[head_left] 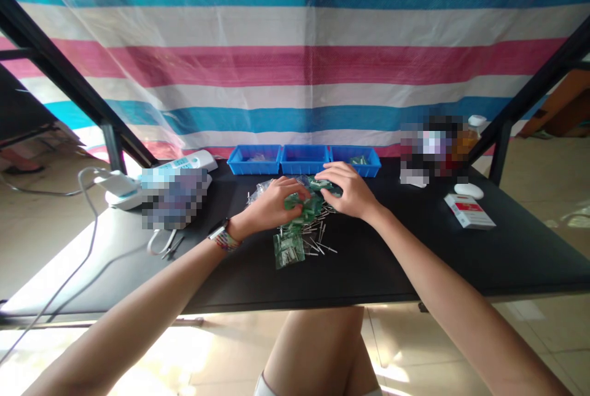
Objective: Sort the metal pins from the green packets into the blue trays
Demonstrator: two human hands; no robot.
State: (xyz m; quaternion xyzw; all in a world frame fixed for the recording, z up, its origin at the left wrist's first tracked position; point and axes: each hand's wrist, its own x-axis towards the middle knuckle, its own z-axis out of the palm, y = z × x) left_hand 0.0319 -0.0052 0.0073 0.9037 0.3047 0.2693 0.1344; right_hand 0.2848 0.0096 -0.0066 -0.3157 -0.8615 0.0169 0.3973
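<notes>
A heap of small green plastic bags (pixel 308 206) lies mid-table on the black table (pixel 378 261), with loose metal pins (pixel 320 242) scattered beside it. One filled green bag (pixel 288 249) lies apart, nearer me. My left hand (pixel 271 202) rests on the left of the heap, fingers curled round a green bag. My right hand (pixel 348 190) lies on the right of the heap, fingers bent down over the bags. A beaded band and watch sit on my left wrist (pixel 222 236).
Three blue trays (pixel 304 159) line the table's back edge; the right one holds green bags. A white device (pixel 124 190) with cables stands at the left, scissors (pixel 166 242) beside it. A red-and-white box (pixel 469 210) and white oval object (pixel 468 190) lie at the right.
</notes>
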